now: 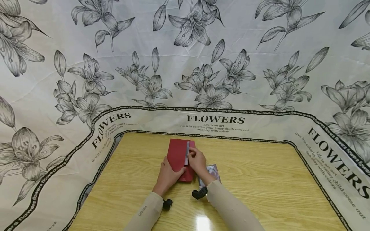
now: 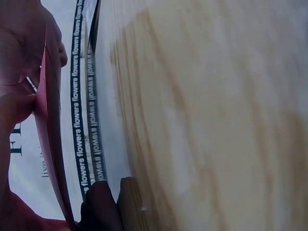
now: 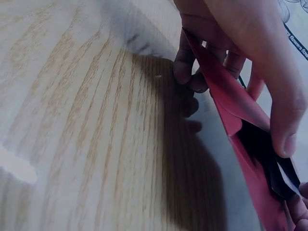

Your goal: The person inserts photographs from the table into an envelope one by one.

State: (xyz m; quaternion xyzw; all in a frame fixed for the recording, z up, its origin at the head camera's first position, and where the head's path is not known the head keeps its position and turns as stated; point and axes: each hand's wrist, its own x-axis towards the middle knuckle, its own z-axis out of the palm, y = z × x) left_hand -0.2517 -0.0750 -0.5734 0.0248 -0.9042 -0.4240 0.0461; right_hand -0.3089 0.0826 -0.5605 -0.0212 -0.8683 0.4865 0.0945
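A red paper envelope (image 1: 175, 154) is tilted up off the table, its opening along the right side. My left hand (image 1: 169, 176) grips it near its lower end, thumb on the front face and fingers behind. A thin card (image 1: 187, 157), shiny grey from above, stands partly inside the opening. My right hand (image 1: 198, 160) pinches that card's outer edge. In the right wrist view the card (image 3: 260, 149) looks dark, and the envelope (image 3: 226, 101) gapes around it. The left wrist view shows the envelope (image 2: 48, 106) nearly edge-on; the card's inner part is hidden.
A picture card or small stack (image 1: 213, 171) with a purple-grey print lies on the wooden table (image 1: 254, 179), partly under my right wrist. A white flower-printed cloth (image 1: 216, 123) rises along the table's back and sides.
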